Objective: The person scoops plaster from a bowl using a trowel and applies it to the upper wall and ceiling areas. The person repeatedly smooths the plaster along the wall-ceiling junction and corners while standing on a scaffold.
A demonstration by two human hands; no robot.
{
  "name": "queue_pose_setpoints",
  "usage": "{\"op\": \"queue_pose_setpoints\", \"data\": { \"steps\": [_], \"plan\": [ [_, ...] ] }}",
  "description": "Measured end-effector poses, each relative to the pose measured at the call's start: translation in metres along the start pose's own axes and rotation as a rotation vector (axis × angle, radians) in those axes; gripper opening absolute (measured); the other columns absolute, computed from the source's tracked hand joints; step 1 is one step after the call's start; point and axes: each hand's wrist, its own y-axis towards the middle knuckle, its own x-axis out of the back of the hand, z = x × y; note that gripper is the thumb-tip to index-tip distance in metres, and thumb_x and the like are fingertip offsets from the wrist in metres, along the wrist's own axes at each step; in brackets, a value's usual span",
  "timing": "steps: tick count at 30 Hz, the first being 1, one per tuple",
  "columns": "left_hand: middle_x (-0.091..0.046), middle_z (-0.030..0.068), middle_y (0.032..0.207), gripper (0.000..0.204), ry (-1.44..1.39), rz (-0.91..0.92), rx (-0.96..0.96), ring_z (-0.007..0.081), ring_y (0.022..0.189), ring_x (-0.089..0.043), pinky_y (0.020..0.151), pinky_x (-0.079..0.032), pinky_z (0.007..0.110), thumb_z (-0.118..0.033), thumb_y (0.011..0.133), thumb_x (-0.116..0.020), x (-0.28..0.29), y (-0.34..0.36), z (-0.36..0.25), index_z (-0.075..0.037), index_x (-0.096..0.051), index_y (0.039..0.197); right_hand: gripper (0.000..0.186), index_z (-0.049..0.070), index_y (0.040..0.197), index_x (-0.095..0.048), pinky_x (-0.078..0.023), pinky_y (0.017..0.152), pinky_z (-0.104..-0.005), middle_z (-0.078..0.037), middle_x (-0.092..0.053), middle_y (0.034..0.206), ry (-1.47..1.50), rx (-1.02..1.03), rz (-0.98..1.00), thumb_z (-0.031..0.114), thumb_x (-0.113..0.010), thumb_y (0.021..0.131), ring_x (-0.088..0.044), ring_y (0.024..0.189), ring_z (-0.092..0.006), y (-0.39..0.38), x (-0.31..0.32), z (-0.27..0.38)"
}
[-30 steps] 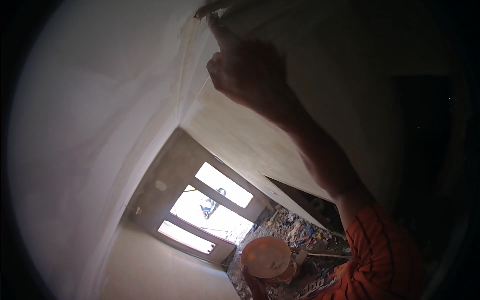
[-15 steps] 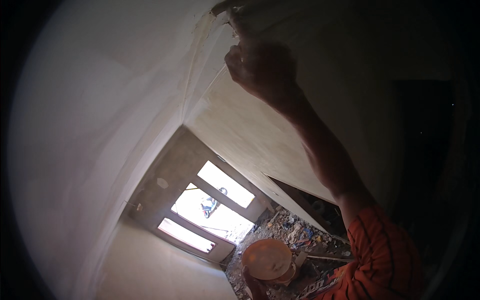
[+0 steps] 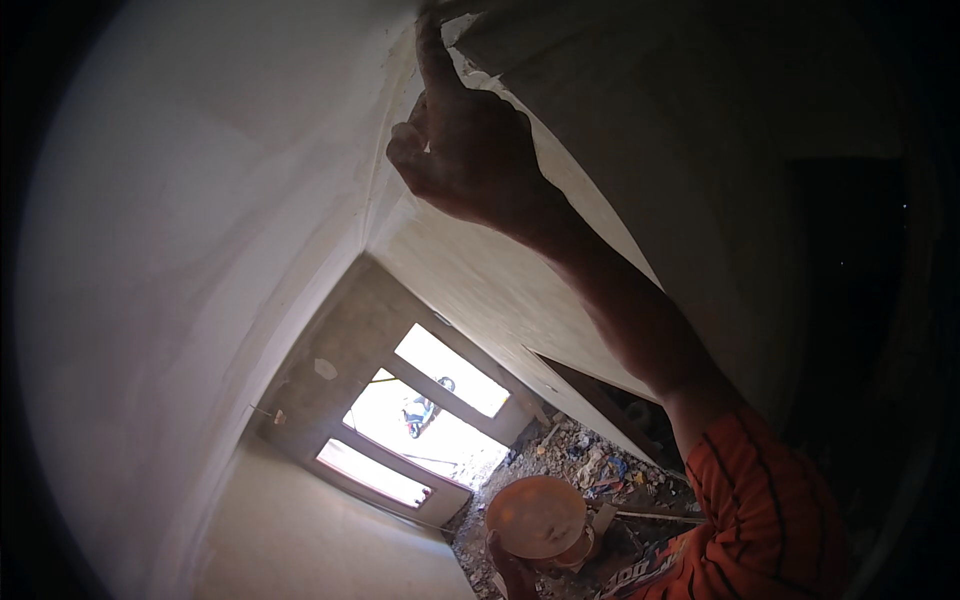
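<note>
High up, my right hand (image 3: 470,150) reaches to the corner where the pale wall (image 3: 200,200) meets another plastered surface. Its index finger stretches up and touches the seam (image 3: 405,75), while the thumb and other fingers are curled in. Nothing shows in it, though the inside of the palm is hidden. Light broken edges show beside the fingertip. Low in the picture, my left hand (image 3: 508,568) grips the rim of a round orange bowl (image 3: 537,517), whose inside looks smeared. Most of that hand is cut off by the lower edge.
Rubble and litter (image 3: 590,465) cover the floor below. An orange container (image 3: 578,550) sits under the bowl, with a pole (image 3: 655,516) near it. Bright openings (image 3: 450,370) pierce the far wall, and a motorbike (image 3: 418,412) stands outside. A dark doorway (image 3: 850,350) is at the right.
My right hand has moved left and slightly down, its index finger now clearly extended along the corner seam. The bowl and my left hand have barely shifted.
</note>
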Motion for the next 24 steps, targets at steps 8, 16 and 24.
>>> {"op": "queue_pose_setpoints", "data": {
  "steps": [8, 16, 24],
  "plan": [
    [-0.057, 0.0145, 0.115, 0.056, -0.008, 0.001, 0.021, 0.0281, 0.104, -0.061, 0.085, -0.053, 0.042, -0.04, 0.087, -0.053, 0.006, -0.003, 0.001, 0.0, -0.049, 0.127, 0.094, -0.005, 0.148, -0.001, -0.052, 0.063, -0.0502, -0.018, -0.062, 0.062, 0.199, 0.111, -0.047, 0.015, -0.059, 0.077, -0.064, 0.059, -0.0363, -0.008, 0.002, -0.01],
    [-0.055, 0.016, 0.12, 0.061, -0.014, 0.05, 0.018, 0.0295, 0.109, -0.059, 0.089, -0.052, 0.044, -0.044, 0.087, -0.055, 0.011, -0.003, 0.009, -0.001, -0.047, 0.13, 0.087, -0.002, 0.151, -0.011, -0.054, 0.055, -0.0418, -0.01, -0.06, 0.057, 0.193, 0.078, -0.04, 0.017, -0.06, 0.081, -0.063, 0.052, -0.0269, 0.001, 0.006, -0.016],
    [-0.055, 0.0141, 0.121, 0.061, -0.05, 0.043, 0.053, 0.0273, 0.112, -0.056, 0.092, -0.05, 0.043, -0.044, 0.088, -0.055, 0.013, -0.005, 0.013, -0.002, -0.045, 0.131, 0.07, 0.012, 0.145, -0.041, -0.052, 0.052, -0.036, -0.008, -0.063, 0.066, -0.402, 0.213, -0.194, 0.01, -0.063, 0.079, -0.06, 0.05, -0.0226, -0.006, 0.017, -0.034]
  ]
}}
